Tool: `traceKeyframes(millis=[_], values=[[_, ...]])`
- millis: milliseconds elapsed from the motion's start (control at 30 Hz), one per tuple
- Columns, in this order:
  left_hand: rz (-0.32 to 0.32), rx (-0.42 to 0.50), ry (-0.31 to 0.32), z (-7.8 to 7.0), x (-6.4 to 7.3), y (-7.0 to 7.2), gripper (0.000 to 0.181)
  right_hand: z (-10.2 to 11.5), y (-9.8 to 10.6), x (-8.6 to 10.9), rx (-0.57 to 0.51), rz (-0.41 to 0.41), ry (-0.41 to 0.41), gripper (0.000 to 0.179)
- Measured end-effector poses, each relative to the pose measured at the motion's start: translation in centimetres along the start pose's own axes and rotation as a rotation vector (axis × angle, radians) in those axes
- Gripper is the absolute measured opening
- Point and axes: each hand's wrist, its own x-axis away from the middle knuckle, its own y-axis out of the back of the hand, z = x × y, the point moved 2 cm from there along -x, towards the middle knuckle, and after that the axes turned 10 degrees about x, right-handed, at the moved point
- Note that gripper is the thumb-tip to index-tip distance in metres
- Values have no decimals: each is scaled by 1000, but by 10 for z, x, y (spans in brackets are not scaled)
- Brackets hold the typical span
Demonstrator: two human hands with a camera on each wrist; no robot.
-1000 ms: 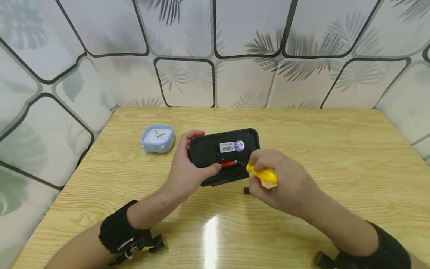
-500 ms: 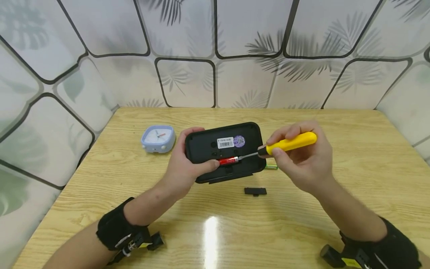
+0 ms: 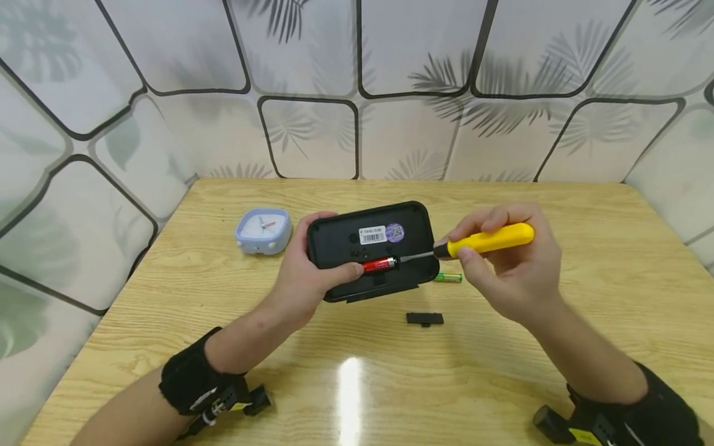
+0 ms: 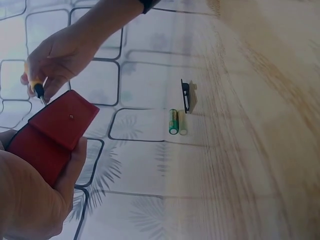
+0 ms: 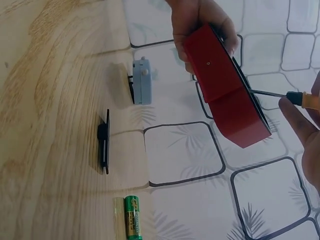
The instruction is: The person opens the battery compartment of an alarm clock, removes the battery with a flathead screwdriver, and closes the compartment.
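My left hand (image 3: 298, 279) holds up a red device with a black back (image 3: 334, 238), its thumb on a red battery (image 3: 377, 265) set in the back. The back carries a barcode label and a round purple sticker. In both wrist views the device's red casing (image 5: 220, 85) is visible. My right hand (image 3: 527, 279) grips a yellow-handled screwdriver (image 3: 491, 240) from the right, and its metal tip meets the battery's right end. A green battery (image 3: 449, 277) lies on the table behind the device's right edge, and a small black battery cover (image 3: 424, 318) lies nearer me.
A light blue alarm clock (image 3: 263, 230) stands on the wooden table (image 3: 602, 248), left of my left hand. Patterned panels (image 3: 407, 136) rise behind the table and along its sides.
My right hand has moved right and slightly up, and the screwdriver handle has swung to point right. The device has risen a little. The green battery and the whole cover have come into sight.
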Motion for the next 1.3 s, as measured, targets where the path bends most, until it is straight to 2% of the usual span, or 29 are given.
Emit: traceKeyframes(millis=[133,200,400,500,567,800,1100,1300], values=[[-15,-17,0,0,1,0,84,1,-6,2,26,24,47,30],[-21,-29,1,0,2,0,84,2,-9,5,93,44,83,30],[-31,-88,-15,2,3,0,82,7,-19,11,542,89,271,38],[-30,-111,-27,2,3,0,82,8,-21,12,640,92,313,37],[-26,-112,-27,2,3,0,82,8,-21,13,604,92,295,37],[5,-82,-18,0,2,2,82,2,-15,11,221,88,151,40],[-12,-60,23,0,0,4,84,-3,-13,8,123,76,125,34],[-2,-31,34,0,-1,5,83,-8,-10,8,33,53,84,29]])
